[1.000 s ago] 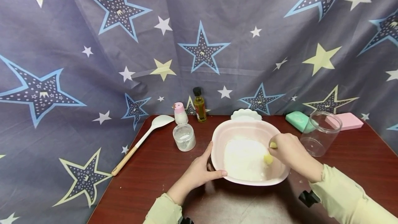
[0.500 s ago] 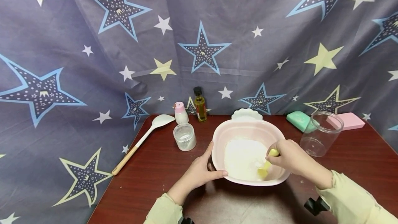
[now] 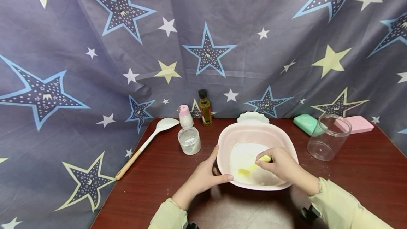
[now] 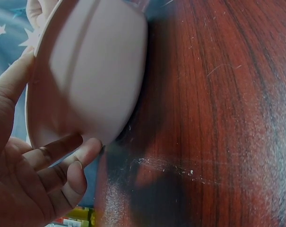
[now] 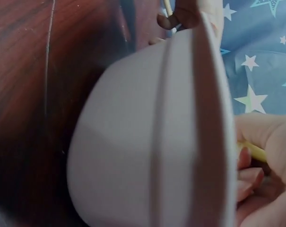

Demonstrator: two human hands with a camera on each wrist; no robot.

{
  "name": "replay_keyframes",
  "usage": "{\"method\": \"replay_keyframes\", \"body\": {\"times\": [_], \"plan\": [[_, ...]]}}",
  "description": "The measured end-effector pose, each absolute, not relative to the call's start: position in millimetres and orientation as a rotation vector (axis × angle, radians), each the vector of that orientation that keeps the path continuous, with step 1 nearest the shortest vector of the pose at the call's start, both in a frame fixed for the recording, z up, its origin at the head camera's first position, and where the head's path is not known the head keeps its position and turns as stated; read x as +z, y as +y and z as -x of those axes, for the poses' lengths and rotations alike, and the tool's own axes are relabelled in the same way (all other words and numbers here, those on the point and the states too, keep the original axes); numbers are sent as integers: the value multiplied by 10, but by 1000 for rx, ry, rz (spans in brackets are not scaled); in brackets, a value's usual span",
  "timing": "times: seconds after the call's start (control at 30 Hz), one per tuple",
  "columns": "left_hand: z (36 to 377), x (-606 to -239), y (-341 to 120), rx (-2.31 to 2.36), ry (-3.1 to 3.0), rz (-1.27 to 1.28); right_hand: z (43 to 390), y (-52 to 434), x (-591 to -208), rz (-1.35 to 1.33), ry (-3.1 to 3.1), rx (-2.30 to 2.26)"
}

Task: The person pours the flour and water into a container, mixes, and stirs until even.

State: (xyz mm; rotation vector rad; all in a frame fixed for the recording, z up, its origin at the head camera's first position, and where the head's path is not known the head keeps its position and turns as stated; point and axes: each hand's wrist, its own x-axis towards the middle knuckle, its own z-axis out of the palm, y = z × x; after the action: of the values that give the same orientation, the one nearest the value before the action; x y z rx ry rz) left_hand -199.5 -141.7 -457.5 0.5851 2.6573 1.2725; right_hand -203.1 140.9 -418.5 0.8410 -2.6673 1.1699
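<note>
A dark blue cloth [image 3: 219,3] printed with yellow, white and blue-edged stars closes off the back of the room, creased and hanging in folds. In front of it stands the bench [image 3: 152,183] — glossy red-brown wood grain, with a pale sheen toward the near edge and small light specks and scratches. On it sits the pink basin [image 3: 221,139], right of the middle, white stuff covering its floor. A long ladle [image 3: 147,141] lies slantwise at the left edge. A clear jar [image 3: 322,147] is at the right, before a pink block [image 3: 359,124] and a green block [image 3: 306,124].

Of the hands, the left hand [image 3: 205,176] holds the basin's left side, thumb at the rim and fingers against the outer wall; the right hand [image 3: 279,165] grips a yellow tool inside it, flat end low over the white stuff. A scalloped dish [image 3: 252,117] shows behind the basin. Farther left stand a small clear tub [image 3: 190,146], an oil-coloured bottle [image 3: 205,110] and — smaller — a pink-capped shaker [image 3: 186,117].
</note>
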Motion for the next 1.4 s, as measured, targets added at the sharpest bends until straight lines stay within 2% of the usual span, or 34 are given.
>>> {"method": "replay_keyframes", "body": {"times": [0.43, 0.93, 1.4], "plan": [[1980, -4568, -1421, 1285, 2643, -577, 2168, 1248, -4292, -683, -2599, 1029], [1984, -4579, -1420, 1306, 2627, -570, 2196, 1597, -4106, -453, -2743, 746], [1990, -4579, -1412, 1285, 2642, -568, 2025, 1825, -3873, -560, -2897, 645]]}}
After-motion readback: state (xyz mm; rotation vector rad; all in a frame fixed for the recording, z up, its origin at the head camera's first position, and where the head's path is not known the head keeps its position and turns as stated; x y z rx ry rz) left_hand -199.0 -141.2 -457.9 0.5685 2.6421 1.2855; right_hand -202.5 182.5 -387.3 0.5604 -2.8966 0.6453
